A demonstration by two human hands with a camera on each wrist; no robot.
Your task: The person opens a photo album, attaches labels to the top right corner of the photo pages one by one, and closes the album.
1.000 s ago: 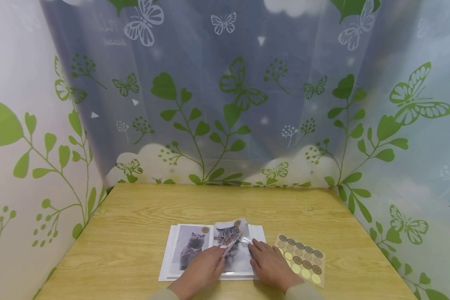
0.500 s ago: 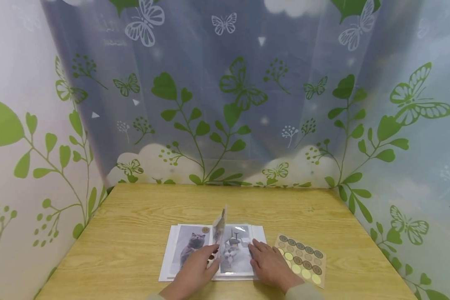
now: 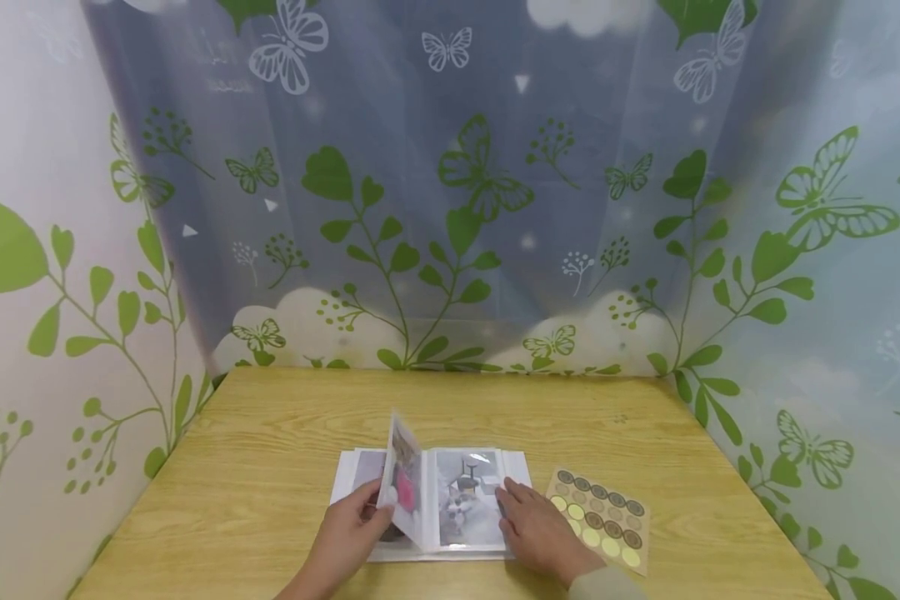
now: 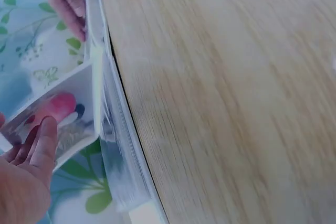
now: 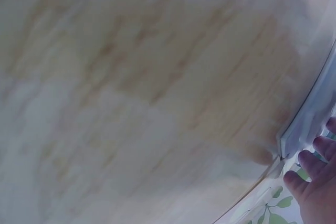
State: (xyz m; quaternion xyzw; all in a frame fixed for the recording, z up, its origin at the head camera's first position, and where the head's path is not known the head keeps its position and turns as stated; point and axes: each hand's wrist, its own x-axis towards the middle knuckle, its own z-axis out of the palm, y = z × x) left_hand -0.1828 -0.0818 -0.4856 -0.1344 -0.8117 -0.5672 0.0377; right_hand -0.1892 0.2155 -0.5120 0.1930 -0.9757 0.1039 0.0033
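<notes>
A white photo album point(image 3: 521, 467) lies spread on the table in the head view. My left hand point(image 3: 348, 533) pinches a raised album page point(image 3: 404, 479) by its outer edge, thumb on the near face. That page stands tilted to the left and carries a picture with a pink patch. In the left wrist view the left hand point(image 4: 26, 182) holds the same page point(image 4: 86, 90). My right hand point(image 3: 536, 529) rests with extended fingers on the album's right edge, beside a cat photo point(image 3: 468, 504). The left-hand photo is mostly hidden behind the lifted page.
To the right of the album lies a brown sheet of round stickers point(image 3: 598, 512), dark brown and yellow, partly under the right hand. The wooden table point(image 3: 270, 433) ends at a curtain point(image 3: 420, 250) printed with leaves and butterflies.
The left hand has turned the page from the right side past upright and over to the left, uncovering another cat photo. The right hand has stayed in place.
</notes>
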